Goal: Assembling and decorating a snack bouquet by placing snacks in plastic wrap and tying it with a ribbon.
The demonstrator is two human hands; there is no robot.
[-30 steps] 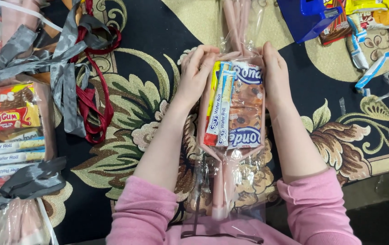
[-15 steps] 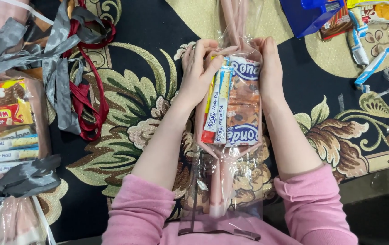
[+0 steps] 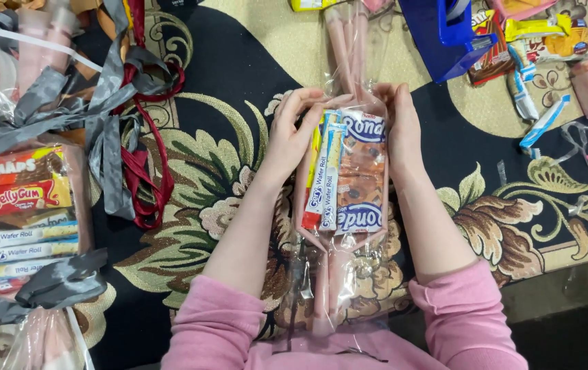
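Much of the clear cellophane snack bag (image 3: 344,205) is hard to read: its wrapping is see-through with pink stripes, its upper end runs off past the fingertips toward the top of the view, and its lower tail bunches out of sight against the pink sleeves (image 3: 225,329). Inside it a brown-and-blue biscuit pack (image 3: 360,171) and two slim wafer roll sticks (image 3: 325,175) show, while whatever lies behind them is hidden. The bag sits upright between the two hands over a dark floral carpet (image 3: 225,137). The left hand (image 3: 292,137) presses its palm against the bag's left edge, its fingers (image 3: 301,103) curled over the top corner, closed on the wrapping. The right hand (image 3: 400,133) lies flat along the right edge, fingers bent inward at the top, also gripping the bag; the thumbs are hidden behind the packs. Well to the left of the left fingers lies a tangle of grey and dark red ribbons (image 3: 112,116), and beyond it a finished snack bundle (image 3: 27,219) tied with grey ribbon, partly cut off by the frame. Up and right of the right fingers stands a blue box (image 3: 445,41), cropped at the top, with loose snack packets (image 3: 547,41) scattered past it.
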